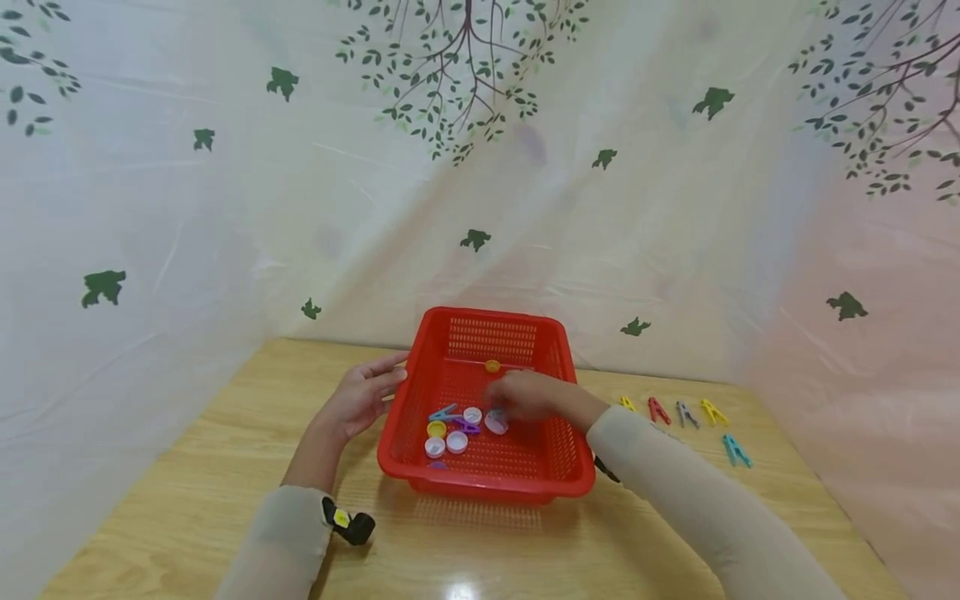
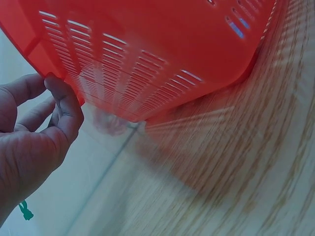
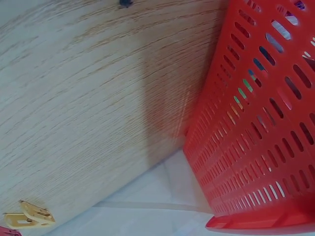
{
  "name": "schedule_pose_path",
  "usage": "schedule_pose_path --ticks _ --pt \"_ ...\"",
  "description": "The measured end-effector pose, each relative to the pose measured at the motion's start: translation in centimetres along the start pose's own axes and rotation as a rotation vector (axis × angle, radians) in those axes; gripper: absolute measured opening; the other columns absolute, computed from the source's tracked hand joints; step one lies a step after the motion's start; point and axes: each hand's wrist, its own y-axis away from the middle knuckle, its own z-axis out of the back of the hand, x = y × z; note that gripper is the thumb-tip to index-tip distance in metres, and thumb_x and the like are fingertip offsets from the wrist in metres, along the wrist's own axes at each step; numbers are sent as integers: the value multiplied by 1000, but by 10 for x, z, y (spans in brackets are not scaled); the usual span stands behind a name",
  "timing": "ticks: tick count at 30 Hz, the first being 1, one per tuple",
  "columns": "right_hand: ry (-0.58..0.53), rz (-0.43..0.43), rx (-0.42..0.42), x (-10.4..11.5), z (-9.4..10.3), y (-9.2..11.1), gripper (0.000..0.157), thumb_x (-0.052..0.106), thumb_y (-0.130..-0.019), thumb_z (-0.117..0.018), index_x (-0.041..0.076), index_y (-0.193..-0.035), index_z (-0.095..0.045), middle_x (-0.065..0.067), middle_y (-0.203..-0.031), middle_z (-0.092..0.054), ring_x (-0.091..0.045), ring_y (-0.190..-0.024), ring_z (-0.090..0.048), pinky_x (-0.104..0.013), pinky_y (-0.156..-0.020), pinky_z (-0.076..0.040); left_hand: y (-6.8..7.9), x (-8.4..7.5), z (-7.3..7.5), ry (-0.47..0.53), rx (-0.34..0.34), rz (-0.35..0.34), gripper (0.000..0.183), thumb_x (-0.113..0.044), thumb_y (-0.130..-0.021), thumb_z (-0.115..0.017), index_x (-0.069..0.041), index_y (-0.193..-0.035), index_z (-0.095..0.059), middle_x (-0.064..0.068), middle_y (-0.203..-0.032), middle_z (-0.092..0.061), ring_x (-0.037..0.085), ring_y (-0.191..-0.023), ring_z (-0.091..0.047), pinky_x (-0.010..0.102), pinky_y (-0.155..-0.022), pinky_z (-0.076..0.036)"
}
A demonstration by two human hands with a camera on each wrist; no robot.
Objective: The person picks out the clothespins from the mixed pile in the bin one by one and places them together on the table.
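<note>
Clearly, a steady basket matters most for this reach. The left hand (image 1: 365, 396) pinches the left rim of the red plastic basket (image 1: 495, 482) between thumb and fingers, a hold that should stop it skidding on the wooden table (image 1: 187, 500); firm but light pressure is best, so the basket does not tip. The right hand (image 1: 525, 395) dips over the right wall, fingertips pointing down beside a pale round cap (image 1: 497, 422) on the basket floor. Those fingertips are blurred, and I cannot tell whether they are apart, together or clamped on anything.

Small pieces crowd the left half: a light-blue clothespin (image 1: 444, 412), a purple clothespin (image 1: 467, 426), a yellow cap (image 1: 437, 429) and white caps (image 1: 457, 442). A straight-down approach with thumb and forefinger would probably disturb these neighbours least. Caps lie flat, so pinching by the edge should work better than pressing on top. Coming out, the forearm would do well to rise clear of the wall.
</note>
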Motion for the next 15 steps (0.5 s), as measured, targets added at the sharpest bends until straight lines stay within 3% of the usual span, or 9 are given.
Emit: schedule_pose_path --ticks 3,7,12,15 --pt "-24 3 6 -1 -1 1 48 23 -91 -78 27 -137 -66 12 -124 -70 -10 -111 -67 -38 -99 -55 -1 1 -1 6 2 -7 49 -17 -104 -62 -7 -151 -50 18 -141 -60 26 -114 -67 40 -95 -58" --pt "-33 7 20 -3 -2 0 42 22 -92 -77 29 -133 -69 14 -123 -70 -10 -112 -67 -38 -100 -55 -1 1 -1 9 -5 -8 49 -16 -104 -62 -7 -150 -51 18 -141 -61 26 -114 -67 41 -94 -58" --pt "6 -8 20 -2 -1 1 37 23 -93 -76 29 -130 -71 14 -118 -71 -5 -103 -67 -34 -98 -55 -1 1 -1 6 7 -9 50 -16 -103 -63 -7 -151 -50 18 -139 -62 26 -113 -67 41 -94 -58" --pt "-6 -35 10 0 1 1 37 25 -94 -75 26 -131 -70 13 -111 -72 -5 -90 -69 -30 -90 -58 -2 1 -1 5 8 -17 50 -16 -103 -63 -6 -150 -50 16 -137 -63 24 -111 -68 41 -94 -58"
